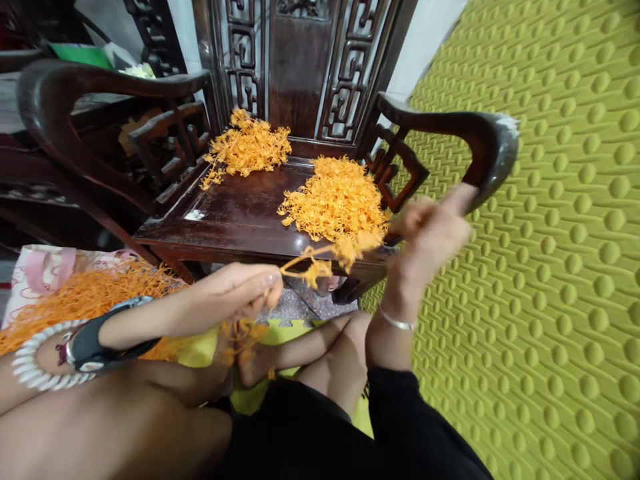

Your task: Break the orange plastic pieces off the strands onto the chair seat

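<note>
My left hand (235, 293) is closed in a pinch on an orange plastic sprig (310, 267) that hangs in front of a dark wooden chair (240, 213). More orange bits dangle below that hand. My right hand (433, 233) is raised at the chair's right armrest and blurred; its fingers seem bunched near the edge of a pile of orange sprigs (335, 197) on the seat. A second orange pile (250, 147) lies at the back left of the seat. I sit cross-legged on the floor.
A heap of orange strands (85, 293) fills a pink and white bag (40, 267) at my left. A green bumpy foam mat (550, 267) covers the floor at the right. Carved dark furniture (75, 133) stands at the left behind the chair.
</note>
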